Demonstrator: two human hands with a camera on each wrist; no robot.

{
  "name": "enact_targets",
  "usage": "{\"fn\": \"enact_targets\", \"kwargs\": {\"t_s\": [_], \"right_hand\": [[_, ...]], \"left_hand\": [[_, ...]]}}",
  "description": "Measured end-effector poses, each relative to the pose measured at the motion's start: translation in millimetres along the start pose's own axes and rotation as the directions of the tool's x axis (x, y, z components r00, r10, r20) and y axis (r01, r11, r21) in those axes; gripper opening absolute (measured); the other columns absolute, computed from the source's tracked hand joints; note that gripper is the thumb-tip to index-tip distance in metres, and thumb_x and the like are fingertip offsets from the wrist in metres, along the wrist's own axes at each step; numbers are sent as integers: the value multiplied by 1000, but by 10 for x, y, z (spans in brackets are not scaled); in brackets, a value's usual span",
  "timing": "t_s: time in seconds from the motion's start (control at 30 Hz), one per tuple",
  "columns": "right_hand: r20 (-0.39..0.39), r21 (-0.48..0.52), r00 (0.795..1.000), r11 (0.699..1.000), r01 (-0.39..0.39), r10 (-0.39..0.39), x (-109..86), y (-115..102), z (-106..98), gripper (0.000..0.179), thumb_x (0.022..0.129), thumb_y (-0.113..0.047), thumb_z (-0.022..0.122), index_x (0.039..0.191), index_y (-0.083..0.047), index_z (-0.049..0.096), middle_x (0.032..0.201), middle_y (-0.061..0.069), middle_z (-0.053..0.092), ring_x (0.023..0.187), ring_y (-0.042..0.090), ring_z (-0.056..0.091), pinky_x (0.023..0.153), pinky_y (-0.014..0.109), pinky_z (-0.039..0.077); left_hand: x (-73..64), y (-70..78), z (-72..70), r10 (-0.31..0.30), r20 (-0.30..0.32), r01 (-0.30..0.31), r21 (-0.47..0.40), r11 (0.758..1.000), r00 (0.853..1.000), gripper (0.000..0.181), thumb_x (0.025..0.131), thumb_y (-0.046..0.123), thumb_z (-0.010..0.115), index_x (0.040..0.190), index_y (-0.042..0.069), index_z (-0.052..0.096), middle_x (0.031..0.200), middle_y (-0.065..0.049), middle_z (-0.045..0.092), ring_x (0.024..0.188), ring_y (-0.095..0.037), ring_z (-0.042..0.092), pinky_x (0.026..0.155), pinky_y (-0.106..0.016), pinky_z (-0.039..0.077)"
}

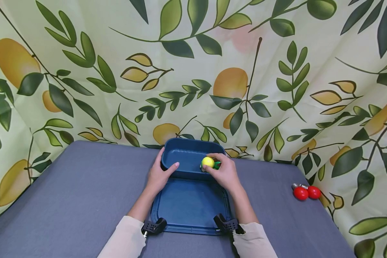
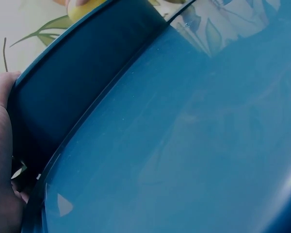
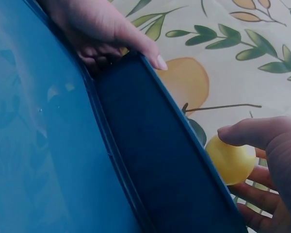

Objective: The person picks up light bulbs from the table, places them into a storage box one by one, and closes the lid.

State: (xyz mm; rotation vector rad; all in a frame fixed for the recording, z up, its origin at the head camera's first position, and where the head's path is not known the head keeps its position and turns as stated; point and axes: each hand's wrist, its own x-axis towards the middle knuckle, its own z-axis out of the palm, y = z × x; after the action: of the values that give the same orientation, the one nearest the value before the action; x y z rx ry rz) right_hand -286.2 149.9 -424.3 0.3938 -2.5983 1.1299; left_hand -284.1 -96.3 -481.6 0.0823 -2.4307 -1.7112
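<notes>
A dark blue rectangular box (image 1: 184, 157) stands at the back of the table, its inside facing up. My left hand (image 1: 158, 175) grips its left side, the thumb at the rim. Over the box's right end, my right hand (image 1: 225, 172) pinches a yellow round bulb (image 1: 208, 162) between thumb and fingers. A bit of metallic base shows under the yellow bulb, and something green (image 1: 217, 165) shows beside it, mostly hidden by the hand. In the right wrist view the yellow bulb (image 3: 231, 160) is just beyond the box wall (image 3: 150, 150).
In front of the box lies a flat blue lid (image 1: 193, 208) with a raised edge. Two red bulbs (image 1: 306, 193) with silvery bases lie at the table's right edge. A leaf-patterned cloth (image 1: 187, 71) hangs behind the grey table (image 1: 84, 200).
</notes>
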Motion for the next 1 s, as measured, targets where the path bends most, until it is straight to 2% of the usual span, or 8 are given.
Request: {"fn": "enact_targets", "kwargs": {"t_s": [0.2, 0.63, 0.87, 1.0], "right_hand": [[12, -37, 1000, 999, -3, 3, 4, 62, 33, 38, 83, -21, 83, 119, -11, 74, 112, 9, 71, 96, 22, 65, 79, 34, 53], [75, -81, 997, 996, -23, 29, 29, 94, 54, 39, 86, -23, 79, 123, -11, 72, 119, 11, 70, 96, 24, 61, 79, 35, 52], [41, -74, 999, 997, -11, 14, 27, 76, 61, 39, 86, -16, 79, 123, -7, 71, 120, 15, 71, 98, 27, 62, 83, 42, 53], [18, -83, 1000, 996, -11, 12, 30, 82, 73, 38, 85, -12, 79, 121, -6, 71, 116, 15, 73, 94, 27, 62, 80, 41, 53]], "left_hand": [[10, -14, 11, 2, 2, -2, -4, 1000, 1000, 89, 90, 53, 71, 161, 37, 21, 167, -4, 29, 153, -34, 31, 120, -63, 28], [8, -8, 1, 3, 15, -3, -23, 1000, 1000, 90, 90, 55, 71, 161, 39, 19, 169, 0, 25, 155, -32, 27, 121, -63, 26], [17, -13, 5, -2, 14, 2, -20, 1000, 1000, 91, 89, 56, 71, 161, 38, 19, 169, 0, 25, 155, -33, 28, 120, -64, 27], [22, -22, 9, 1, 14, 0, -21, 1000, 1000, 91, 89, 55, 71, 161, 39, 19, 169, 0, 26, 155, -32, 28, 121, -63, 27]]}}
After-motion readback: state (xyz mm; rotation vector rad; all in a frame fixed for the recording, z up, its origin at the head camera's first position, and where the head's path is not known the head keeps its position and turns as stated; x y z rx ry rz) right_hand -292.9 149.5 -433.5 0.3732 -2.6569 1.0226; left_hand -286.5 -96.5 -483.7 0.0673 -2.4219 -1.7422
